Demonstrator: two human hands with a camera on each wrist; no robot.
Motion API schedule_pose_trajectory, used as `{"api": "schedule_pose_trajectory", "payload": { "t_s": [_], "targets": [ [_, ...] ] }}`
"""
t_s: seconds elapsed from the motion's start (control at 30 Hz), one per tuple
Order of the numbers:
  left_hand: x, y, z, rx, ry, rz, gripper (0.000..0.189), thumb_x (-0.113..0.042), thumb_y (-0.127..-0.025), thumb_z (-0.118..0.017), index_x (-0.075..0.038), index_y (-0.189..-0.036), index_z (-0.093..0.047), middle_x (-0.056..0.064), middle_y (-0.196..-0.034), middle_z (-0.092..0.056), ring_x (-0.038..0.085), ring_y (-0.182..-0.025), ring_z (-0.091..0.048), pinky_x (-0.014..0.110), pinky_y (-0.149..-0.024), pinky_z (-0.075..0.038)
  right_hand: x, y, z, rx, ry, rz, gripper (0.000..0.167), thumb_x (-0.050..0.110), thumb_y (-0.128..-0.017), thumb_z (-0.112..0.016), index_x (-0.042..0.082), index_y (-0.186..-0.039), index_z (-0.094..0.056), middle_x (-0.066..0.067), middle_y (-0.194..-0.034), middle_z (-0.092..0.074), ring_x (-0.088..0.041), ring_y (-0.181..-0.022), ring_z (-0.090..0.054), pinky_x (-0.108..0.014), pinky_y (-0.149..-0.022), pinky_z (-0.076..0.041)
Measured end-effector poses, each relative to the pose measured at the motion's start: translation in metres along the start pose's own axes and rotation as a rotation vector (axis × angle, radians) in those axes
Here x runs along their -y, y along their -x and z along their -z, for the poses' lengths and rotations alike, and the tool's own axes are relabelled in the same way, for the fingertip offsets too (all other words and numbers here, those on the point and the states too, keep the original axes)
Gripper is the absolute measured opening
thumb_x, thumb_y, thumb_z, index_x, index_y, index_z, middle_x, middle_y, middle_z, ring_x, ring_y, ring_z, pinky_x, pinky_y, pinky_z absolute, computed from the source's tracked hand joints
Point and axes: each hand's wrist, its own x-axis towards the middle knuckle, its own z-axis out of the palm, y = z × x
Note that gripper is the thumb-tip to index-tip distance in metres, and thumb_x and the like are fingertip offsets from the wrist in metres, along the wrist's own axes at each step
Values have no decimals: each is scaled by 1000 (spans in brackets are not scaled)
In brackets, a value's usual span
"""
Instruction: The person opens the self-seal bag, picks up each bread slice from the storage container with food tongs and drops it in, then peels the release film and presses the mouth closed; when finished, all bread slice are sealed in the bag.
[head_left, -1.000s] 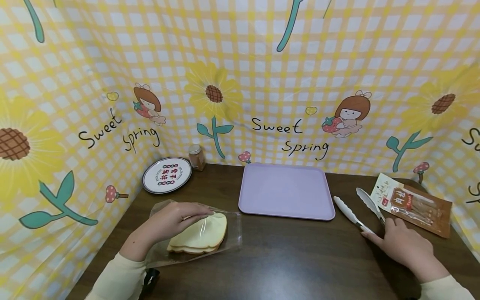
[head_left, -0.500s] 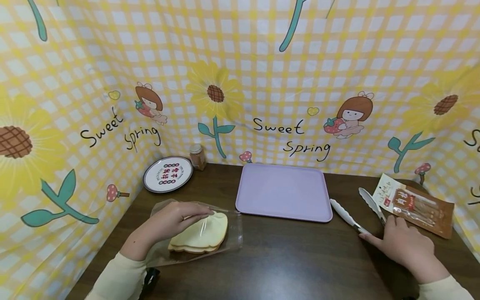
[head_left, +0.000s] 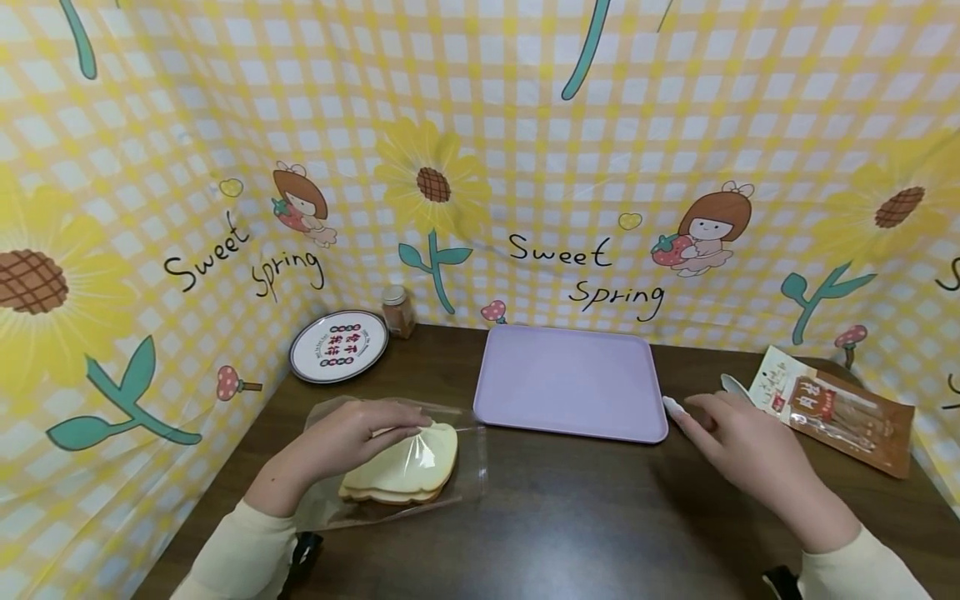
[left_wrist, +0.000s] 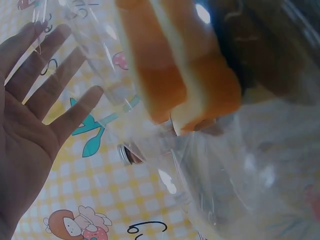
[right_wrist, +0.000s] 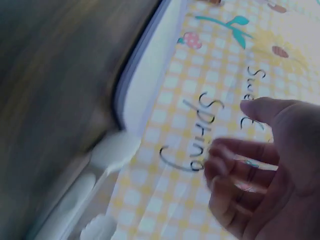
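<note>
Far left, on the dark brown wood-grain counter (head_left: 540,521): round white plate (head_left: 306,358) with dark rim and printed characters. Left hand (head_left: 363,429): positioned over the left part of a clear plastic bag (head_left: 471,467); grip spread, fingers extended. Contact between fingers and film cannot be confirmed. The bag lies on the counter in front of the plate and contains pale, brown-crusted bread slices (head_left: 408,467), stacked. Behind the bag: small glass jar (head_left: 397,317) with metal lid and brown contents, beside the yellow-and-white checked cloth (head_left: 555,150). Centre: lavender rectangular tray (head_left: 570,383), flat. Right of the tray: white-tipped tongs (right_wrist: 115,151), arms apart, one tip just beside the tray. Right hand (head_left: 750,446): above the tongs; grip loosely curved, nothing pinched. Far right: flat brown-and-white food packet (head_left: 840,412), printed, on the counter.
</note>
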Motion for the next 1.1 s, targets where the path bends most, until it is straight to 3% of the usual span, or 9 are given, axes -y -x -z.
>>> {"api": "schedule_pose_trajectory", "payload": {
  "t_s": [0.23, 0.4, 0.67, 0.87, 1.1],
  "targets": [
    [-2, -2, -3, 58, -18, 47, 29, -32, -109, -65, -25, -135, -76, -4, -135, -77, 21, -128, -73, 45, -106, -61, 27, -17, -13, -19, -63, 122, 24, 37, -102, -74, 16, -111, -81, 13, -76, -57, 1, -64, -43, -22, -57, -37],
    [-2, -5, -1, 110, -40, 104, 38, -42, -110, -60, -27, -144, -70, -7, -143, -72, 21, -135, -69, 47, -112, -58, 43, -30, -19, 14, -82, 142, 21, 36, -103, -73, 17, -110, -81, 12, -76, -59, -2, -64, -44, -23, -60, -40],
    [-1, -14, 12, 191, -42, 134, 45, -49, -110, -58, -28, -149, -65, -4, -154, -65, 27, -148, -58, 52, -120, -51, 69, -49, -31, -2, -155, 209, 17, 32, -104, -71, 19, -105, -82, 12, -77, -65, -1, -65, -47, -23, -61, -45],
    [-2, -37, 39, 210, -32, 120, 40, -38, -110, -61, -21, -146, -67, 4, -152, -66, 31, -147, -58, 55, -122, -48, 90, -65, -38, 12, -181, 249, 19, 33, -105, -70, 18, -109, -81, 9, -84, -68, -2, -66, -48, -25, -63, -47],
    [-1, -72, 60, 286, -54, 159, 42, -37, -112, -58, -21, -151, -63, 1, -149, -68, 23, -138, -65, 50, -116, -54, 110, -83, -48, 55, -210, 275, 28, 34, -105, -70, 13, -120, -79, 2, -93, -76, -5, -69, -55, -32, -70, -54]
  ]
}}
